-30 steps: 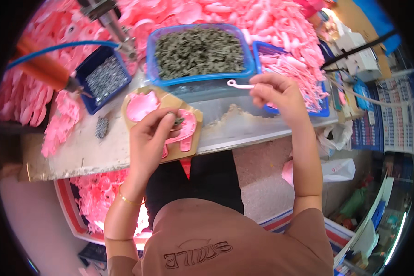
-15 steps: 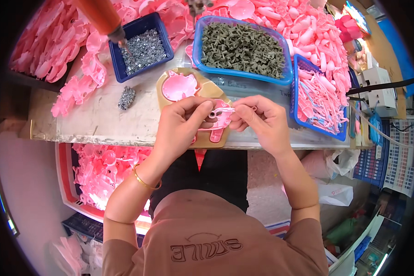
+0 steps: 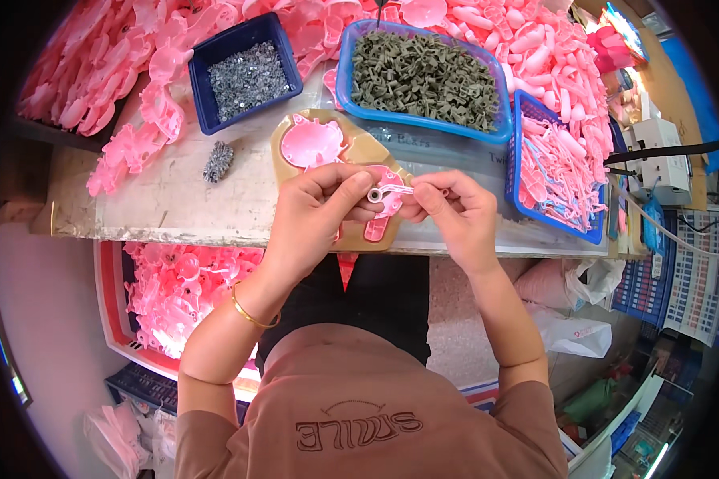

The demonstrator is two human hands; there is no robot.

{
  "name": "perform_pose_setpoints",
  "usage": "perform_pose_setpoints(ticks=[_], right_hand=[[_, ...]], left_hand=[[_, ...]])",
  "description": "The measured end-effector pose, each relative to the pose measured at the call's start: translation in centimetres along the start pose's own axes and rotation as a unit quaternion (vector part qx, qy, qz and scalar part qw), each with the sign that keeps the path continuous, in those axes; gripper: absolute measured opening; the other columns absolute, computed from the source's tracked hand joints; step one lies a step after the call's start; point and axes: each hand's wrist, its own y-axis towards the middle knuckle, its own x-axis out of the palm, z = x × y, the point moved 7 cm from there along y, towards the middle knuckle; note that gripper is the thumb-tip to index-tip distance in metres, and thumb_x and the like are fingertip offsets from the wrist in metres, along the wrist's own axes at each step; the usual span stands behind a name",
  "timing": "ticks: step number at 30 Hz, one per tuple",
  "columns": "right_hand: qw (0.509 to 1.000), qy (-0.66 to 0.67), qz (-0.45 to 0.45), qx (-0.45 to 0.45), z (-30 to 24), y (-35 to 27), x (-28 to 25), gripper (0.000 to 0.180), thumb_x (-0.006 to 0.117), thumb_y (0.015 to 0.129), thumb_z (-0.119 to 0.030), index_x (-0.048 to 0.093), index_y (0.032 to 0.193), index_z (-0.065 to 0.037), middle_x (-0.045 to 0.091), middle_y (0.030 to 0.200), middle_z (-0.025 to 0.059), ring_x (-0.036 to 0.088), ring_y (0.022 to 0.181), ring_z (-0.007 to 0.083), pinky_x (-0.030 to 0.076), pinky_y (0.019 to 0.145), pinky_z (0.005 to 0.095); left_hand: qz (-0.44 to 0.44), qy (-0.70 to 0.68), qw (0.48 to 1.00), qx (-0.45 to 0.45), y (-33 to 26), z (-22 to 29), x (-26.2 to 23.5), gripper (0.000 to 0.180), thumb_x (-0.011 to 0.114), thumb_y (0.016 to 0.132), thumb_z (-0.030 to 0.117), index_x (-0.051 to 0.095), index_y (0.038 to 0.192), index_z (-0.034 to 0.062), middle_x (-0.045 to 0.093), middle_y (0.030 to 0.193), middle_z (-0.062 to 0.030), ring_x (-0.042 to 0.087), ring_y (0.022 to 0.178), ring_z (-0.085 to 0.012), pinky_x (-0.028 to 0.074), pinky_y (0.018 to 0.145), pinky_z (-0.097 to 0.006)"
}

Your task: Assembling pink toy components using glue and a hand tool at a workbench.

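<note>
Workbench surface [image 3: 160, 207], pale and scuffed, carries heaps of pink moulded parts [image 3: 96, 64] along its far edge, a dark blue bin of small grey metal bits [image 3: 248, 76], a lighter blue tray of olive-green pieces [image 3: 423, 76] and, to the right, a blue basket of thin pink parts [image 3: 559, 172]. At the near edge sits a tan jig [image 3: 359, 152] with a round pink shell [image 3: 311, 140] seated in its upper recess. Both hands meet just above the jig's lower recess. Left hand [image 3: 315, 215]: thumb and forefinger pinched together on a small pale ring-shaped piece [image 3: 374, 195]. Right hand [image 3: 455, 211]: fingertips closed on a thin pink strip [image 3: 398, 190], long axis roughly horizontal, free end pointing left and touching the ring. Ring lies directly left of the right fingertips, the two hands about equally near it. A pink part [image 3: 375, 227] shows in the recess beneath, mostly hidden by the fingers.
</note>
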Motion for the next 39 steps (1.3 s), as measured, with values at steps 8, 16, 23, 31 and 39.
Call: perform_pose_setpoints(ticks=[8, 16, 23, 31, 39], right_hand=[[0.954, -0.223, -0.173, -0.105, -3.5, 1.2, 2.8, 0.021, 0.069, 0.090, -0.005, 0.070, 0.111, -0.002, 0.068, 0.088, 0.0074, 0.066, 0.077, 0.0130, 0.051, 0.063, 0.0259], [0.831, -0.440, -0.181, -0.286, -4.8, 2.0, 6.6, 0.015, 0.073, 0.079, -0.009, 0.069, 0.093, -0.007, 0.066, 0.086, 0.0044, 0.067, 0.074, 0.0219, 0.053, 0.062, 0.0327], [0.780, -0.523, -0.220, -0.263, -1.9, 3.1, 8.5, 0.015, 0.072, 0.080, -0.020, 0.068, 0.089, -0.009, 0.065, 0.086, 0.0038, 0.066, 0.079, 0.0233, 0.053, 0.067, 0.0355], [0.774, -0.523, -0.246, -0.259, -2.7, 3.7, 8.7, 0.014, 0.070, 0.081, -0.022, 0.067, 0.085, -0.009, 0.060, 0.079, 0.0055, 0.065, 0.075, 0.0248, 0.052, 0.064, 0.0388], [0.753, -0.536, -0.303, -0.231, 0.0, 4.3, 10.1, 0.018, 0.070, 0.081, -0.021, 0.063, 0.080, -0.004, 0.061, 0.081, 0.0091, 0.065, 0.077, 0.0288, 0.053, 0.066, 0.0412]], left_hand=[[-0.058, 0.113, 0.992, -0.021, 0.0, 0.7, -0.9, 0.029, 0.062, 0.099, 0.019, 0.067, 0.114, -0.0053, 0.070, 0.092, -0.0064, 0.067, 0.079, -0.0088, 0.057, 0.072, -0.023], [-0.035, 0.172, 0.984, -0.041, 0.1, 1.1, -3.3, 0.029, 0.060, 0.100, 0.021, 0.069, 0.113, -0.0028, 0.071, 0.090, -0.0057, 0.066, 0.074, -0.0064, 0.052, 0.060, -0.019], [0.118, 0.334, 0.922, 0.155, -1.0, 4.7, -7.4, 0.022, 0.061, 0.098, 0.018, 0.071, 0.110, 0.0034, 0.071, 0.087, -0.0057, 0.057, 0.065, -0.0079, 0.046, 0.058, -0.026], [0.099, 0.449, 0.852, 0.250, -2.3, 4.5, -6.2, 0.014, 0.066, 0.092, 0.013, 0.072, 0.101, 0.0043, 0.070, 0.086, -0.0107, 0.063, 0.072, -0.0237, 0.049, 0.065, -0.033], [0.063, 0.510, 0.799, 0.313, -2.8, 4.4, -5.0, 0.014, 0.069, 0.086, 0.008, 0.073, 0.100, 0.0065, 0.070, 0.089, -0.0070, 0.063, 0.086, -0.0264, 0.052, 0.073, -0.037]])
